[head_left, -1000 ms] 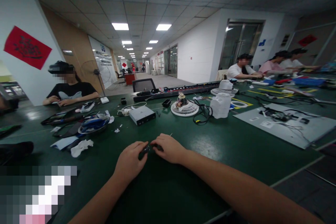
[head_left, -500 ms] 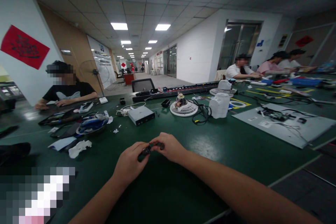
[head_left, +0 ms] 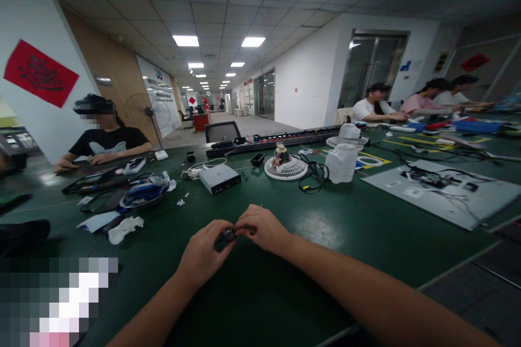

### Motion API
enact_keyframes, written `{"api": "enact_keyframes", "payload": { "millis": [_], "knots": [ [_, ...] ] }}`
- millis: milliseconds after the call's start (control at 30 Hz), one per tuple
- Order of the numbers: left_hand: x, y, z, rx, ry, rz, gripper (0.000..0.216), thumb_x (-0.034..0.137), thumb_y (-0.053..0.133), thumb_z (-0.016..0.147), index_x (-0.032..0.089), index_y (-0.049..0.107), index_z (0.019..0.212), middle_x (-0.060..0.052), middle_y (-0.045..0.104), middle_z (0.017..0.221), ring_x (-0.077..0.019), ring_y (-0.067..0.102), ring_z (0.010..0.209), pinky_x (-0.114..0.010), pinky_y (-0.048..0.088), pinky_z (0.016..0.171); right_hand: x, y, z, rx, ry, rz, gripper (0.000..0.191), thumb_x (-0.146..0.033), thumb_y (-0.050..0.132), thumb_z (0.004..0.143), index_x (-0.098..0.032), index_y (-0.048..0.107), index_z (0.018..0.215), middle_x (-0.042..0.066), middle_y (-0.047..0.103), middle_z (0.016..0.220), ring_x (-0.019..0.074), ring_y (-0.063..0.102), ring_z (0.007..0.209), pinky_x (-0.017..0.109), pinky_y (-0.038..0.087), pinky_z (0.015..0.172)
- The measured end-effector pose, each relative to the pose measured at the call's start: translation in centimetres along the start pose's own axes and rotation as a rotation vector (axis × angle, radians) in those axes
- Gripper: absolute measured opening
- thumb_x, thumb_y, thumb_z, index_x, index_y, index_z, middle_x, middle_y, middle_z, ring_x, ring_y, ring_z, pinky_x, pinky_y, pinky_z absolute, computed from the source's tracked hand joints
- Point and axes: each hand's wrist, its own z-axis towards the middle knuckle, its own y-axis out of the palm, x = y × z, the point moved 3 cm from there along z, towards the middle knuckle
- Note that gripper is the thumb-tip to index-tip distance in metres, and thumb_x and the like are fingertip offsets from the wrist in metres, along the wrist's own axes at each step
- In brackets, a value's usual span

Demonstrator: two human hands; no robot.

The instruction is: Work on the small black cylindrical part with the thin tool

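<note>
Both my hands meet just above the green table point(head_left: 345, 227), near its front edge. My left hand point(head_left: 203, 252) is curled, with thumb and fingers pinched on a small dark part point(head_left: 228, 235). My right hand point(head_left: 262, 227) is closed too, its fingertips pinching the other end of the same small dark part. The part is too small to name. Beyond my hands lie a grey flat box point(head_left: 220, 178) and a white fan grille with a motor on it point(head_left: 285, 166).
A white plastic fan housing point(head_left: 341, 163) and black cables sit to the right, with a grey mat carrying a circuit board point(head_left: 442, 187) beyond. Crumpled white tissue point(head_left: 126, 228) and a blue-white bundle point(head_left: 143, 193) lie left. Other people sit at the far left and far right.
My hands stayed together on the small part, with the fingers shifting slightly and lifting a little off the table. Nothing else on the table moved.
</note>
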Motion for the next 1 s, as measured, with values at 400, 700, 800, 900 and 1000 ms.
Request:
{"api": "enact_keyframes", "payload": {
  "millis": [400,700,800,900,1000],
  "knots": [
    [0.3,0.1,-0.1,0.001,0.072,-0.035,0.028,0.014,0.063,0.084,0.023,0.059,0.11,-0.004,0.07,0.102,-0.0186,0.069,0.09,-0.03,0.057,0.08,-0.7,-0.5,0.1,0.034,0.067,-0.092,0.007,-0.016,0.077,0.079,-0.02,0.074,0.083,0.003,0.064,0.086,0.0187,0.057,0.085,0.03,0.045,0.074],
    [0.8,-0.4,-0.3,-0.02,0.172,0.01,0.033,0.009,0.062,0.08,0.023,0.061,0.111,-0.005,0.071,0.106,-0.0206,0.069,0.096,-0.034,0.058,0.086,-0.8,-0.7,0.0,0.074,0.306,-0.001,0.02,-0.018,0.081,0.068,-0.019,0.062,0.075,0.0,0.061,0.074,0.017,0.055,0.075,0.026,0.042,0.063],
    [0.8,-0.4,-0.2,-0.004,0.142,-0.001,0.033,0.01,0.062,0.08,0.023,0.061,0.11,-0.005,0.071,0.105,-0.02,0.07,0.094,-0.033,0.058,0.084,-0.7,-0.7,0.0,0.047,0.34,-0.029,0.021,-0.025,0.08,0.069,-0.019,0.061,0.075,0.0,0.058,0.071,0.0173,0.054,0.072,0.027,0.04,0.063],
    [0.6,-0.3,0.1,0.032,0.068,-0.027,0.032,0.01,0.062,0.08,0.023,0.06,0.11,-0.005,0.071,0.103,-0.0201,0.069,0.093,-0.033,0.059,0.082,-0.9,-1.0,0.0,0.11,0.322,-0.048,0.02,-0.024,0.073,0.074,-0.02,0.059,0.088,-0.002,0.055,0.072,0.0168,0.053,0.07,0.029,0.041,0.067],
    [0.2,-0.2,0.1,0.061,0.014,-0.036,0.032,0.013,0.063,0.081,0.023,0.06,0.111,-0.005,0.07,0.105,-0.0213,0.069,0.094,-0.036,0.058,0.083,-0.9,-1.7,-0.1,0.259,0.316,-0.01,0.025,-0.013,0.059,0.079,-0.019,0.055,0.103,0.002,0.057,0.087,0.0185,0.055,0.079,0.031,0.044,0.075]
  ]
}}
